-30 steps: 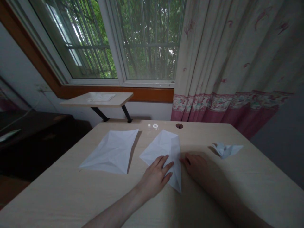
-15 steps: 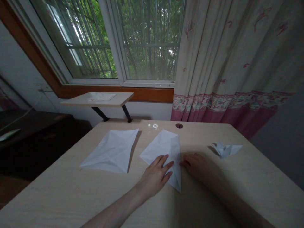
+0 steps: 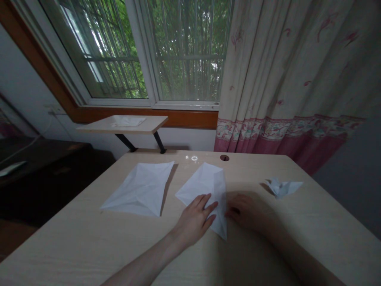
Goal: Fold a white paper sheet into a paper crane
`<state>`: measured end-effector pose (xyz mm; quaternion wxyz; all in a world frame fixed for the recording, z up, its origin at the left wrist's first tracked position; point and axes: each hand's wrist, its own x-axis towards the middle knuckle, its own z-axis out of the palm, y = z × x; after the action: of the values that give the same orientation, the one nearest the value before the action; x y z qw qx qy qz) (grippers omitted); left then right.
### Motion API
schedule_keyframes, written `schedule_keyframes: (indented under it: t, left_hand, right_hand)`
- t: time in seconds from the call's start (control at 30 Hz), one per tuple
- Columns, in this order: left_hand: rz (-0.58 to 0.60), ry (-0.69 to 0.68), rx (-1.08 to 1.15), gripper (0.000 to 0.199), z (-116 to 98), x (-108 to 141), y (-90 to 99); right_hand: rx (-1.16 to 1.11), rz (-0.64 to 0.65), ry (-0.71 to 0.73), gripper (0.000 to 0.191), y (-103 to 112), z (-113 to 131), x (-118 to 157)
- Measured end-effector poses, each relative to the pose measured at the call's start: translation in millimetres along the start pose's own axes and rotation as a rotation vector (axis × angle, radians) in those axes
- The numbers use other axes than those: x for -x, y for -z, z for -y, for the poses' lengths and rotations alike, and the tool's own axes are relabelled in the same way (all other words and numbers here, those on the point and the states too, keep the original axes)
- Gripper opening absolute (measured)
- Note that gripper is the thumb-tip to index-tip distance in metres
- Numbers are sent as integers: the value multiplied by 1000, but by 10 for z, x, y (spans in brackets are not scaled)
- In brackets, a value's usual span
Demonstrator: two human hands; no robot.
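Observation:
A partly folded white paper (image 3: 205,178) lies on the wooden desk (image 3: 143,246), its right side creased over in a long flap. My left hand (image 3: 195,220) rests flat on the lower part of this paper with its fingers spread. At the paper's right edge is my right hand (image 3: 245,212), fingers curled together and touching the edge; whether they pinch it is hidden. Left of the hands lies a second creased white sheet (image 3: 143,188). A small folded paper figure (image 3: 282,187) sits on the right of the desk.
On a raised shelf (image 3: 151,126) at the back left lies another white paper (image 3: 129,120). A round cable hole (image 3: 224,158) is near the desk's back edge. Behind are a window and a curtain (image 3: 268,79). A dark surface (image 3: 44,159) stands at the left.
My right hand has slid slightly down along the paper's right edge, towards me. My left hand and the papers look the same.

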<state>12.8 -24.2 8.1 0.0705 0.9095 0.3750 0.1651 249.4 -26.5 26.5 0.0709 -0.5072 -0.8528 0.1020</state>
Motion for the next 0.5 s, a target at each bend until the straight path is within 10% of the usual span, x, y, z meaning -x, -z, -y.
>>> schedule_keyframes:
  t: [0.5]
  left_hand:
    - [39, 22, -79, 43, 16, 0, 4]
  right_hand:
    - [8, -166, -291, 28, -133, -76, -99]
